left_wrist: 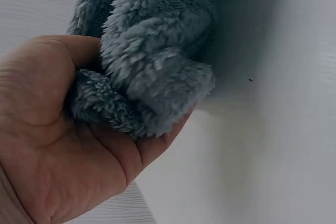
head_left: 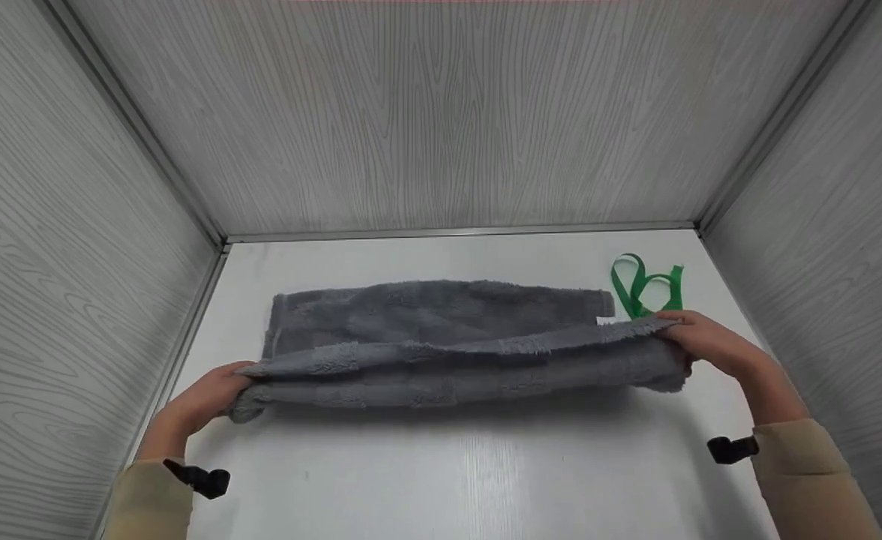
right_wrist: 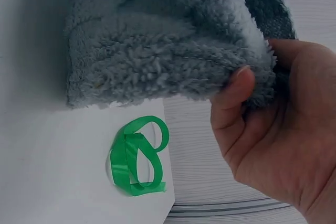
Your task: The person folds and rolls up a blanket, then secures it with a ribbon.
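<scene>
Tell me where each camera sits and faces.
Head: head-worn, facing forward and down at the fluffy grey cloth; left hand, right hand and beige sleeves show.
Left wrist: on that wrist, facing one cloth end; the left hand shows.
Right wrist: on that wrist, facing the other end; the right hand shows.
Head and right wrist share the looped, glossy green ribbon.

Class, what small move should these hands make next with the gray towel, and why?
Probably fold the raised section of the gray plush towel forward: the left hand and right hand grip its ends, while its far section lies flat.
</scene>
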### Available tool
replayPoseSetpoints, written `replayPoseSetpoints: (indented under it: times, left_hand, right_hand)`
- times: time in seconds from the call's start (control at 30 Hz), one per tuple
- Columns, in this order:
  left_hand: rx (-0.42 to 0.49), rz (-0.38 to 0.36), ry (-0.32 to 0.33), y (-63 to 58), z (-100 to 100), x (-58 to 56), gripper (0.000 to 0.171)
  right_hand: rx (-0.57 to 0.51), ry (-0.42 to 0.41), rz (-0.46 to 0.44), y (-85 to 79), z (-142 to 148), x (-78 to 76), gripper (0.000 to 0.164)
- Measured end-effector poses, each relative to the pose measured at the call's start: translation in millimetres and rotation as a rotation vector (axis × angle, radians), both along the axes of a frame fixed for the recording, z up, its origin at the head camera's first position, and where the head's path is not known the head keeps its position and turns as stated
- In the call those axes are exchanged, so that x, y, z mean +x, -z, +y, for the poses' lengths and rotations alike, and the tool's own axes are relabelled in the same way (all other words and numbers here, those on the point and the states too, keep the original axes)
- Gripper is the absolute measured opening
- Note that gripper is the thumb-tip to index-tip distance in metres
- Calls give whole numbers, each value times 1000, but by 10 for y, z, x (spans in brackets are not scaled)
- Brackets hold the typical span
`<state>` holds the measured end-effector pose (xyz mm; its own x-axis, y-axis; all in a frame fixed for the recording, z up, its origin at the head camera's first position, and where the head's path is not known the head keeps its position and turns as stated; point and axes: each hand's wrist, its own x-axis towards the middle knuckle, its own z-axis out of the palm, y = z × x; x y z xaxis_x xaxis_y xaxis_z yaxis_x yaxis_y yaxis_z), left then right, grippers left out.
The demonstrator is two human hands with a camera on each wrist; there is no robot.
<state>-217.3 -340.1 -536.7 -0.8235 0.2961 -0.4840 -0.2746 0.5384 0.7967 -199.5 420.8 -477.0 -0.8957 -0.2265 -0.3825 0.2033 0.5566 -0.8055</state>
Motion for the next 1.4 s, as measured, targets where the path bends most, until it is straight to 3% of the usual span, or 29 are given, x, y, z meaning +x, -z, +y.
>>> replayPoseSetpoints:
  times: [0.07, 0.17, 0.23, 0.3, 0.4, 0.5, 0.57, 0.63, 0.7, 0.8, 0.9, 1.0, 1.1, 1.17, 1.27, 1.4]
  left_hand:
    - [-11, -39, 29, -40, -7, 7, 44]
    - [-105, -76, 119, -84, -12, 18, 35]
    - [-198, -62, 166, -112, -10, 17, 31]
    - [-281, -43, 180, -149, 1, 2, 38]
    - [-312, -64, 138, -246, 39, -57, 54]
    - [-242, -113, 50, -373, 99, -156, 57]
    - [-160, -116, -36, -458, 144, -261, 55]
    - [-54, -98, -143, -538, 193, -397, 53]
    - [89, -65, -257, -625, 251, -558, 53]
    - [335, -6, -417, -811, 387, -806, 54]
    - [625, 66, -567, -1073, 539, -1019, 52]
    - [946, 171, -732, -1397, 679, -1193, 40]
    - [1188, 373, -838, -1719, 795, -1313, 25]
    - [1229, 549, -846, -1900, 855, -1348, 21]
    - [1200, 773, -822, -2088, 887, -1312, 23]
    - [1095, 917, -738, -2130, 835, -1150, 25]
  right_hand:
    - [60, -78, -53, 6, -34, 23, 42]
    - [138, -180, -99, 50, -95, 26, 44]
    - [181, -223, -86, 82, -130, 1, 40]
    - [218, -238, -43, 97, -153, -49, 34]
    - [307, -222, 46, 56, -196, -177, 27]
    - [389, -173, 78, -64, -255, -371, 24]
    - [380, -105, 63, -174, -298, -522, 26]
    - [282, -8, 39, -294, -334, -674, 31]
    - [106, 109, 23, -423, -380, -815, 40]
    - [-241, 298, 13, -649, -461, -981, 51]
    - [-630, 471, 24, -906, -580, -1134, 50]
    - [-1010, 555, 79, -1186, -716, -1248, 44]
    - [-1271, 564, 189, -1464, -855, -1287, 40]
    - [-1406, 580, 285, -1626, -919, -1273, 37]
    - [-1508, 587, 456, -1790, -970, -1195, 36]
    - [-1514, 585, 589, -1823, -954, -1031, 35]
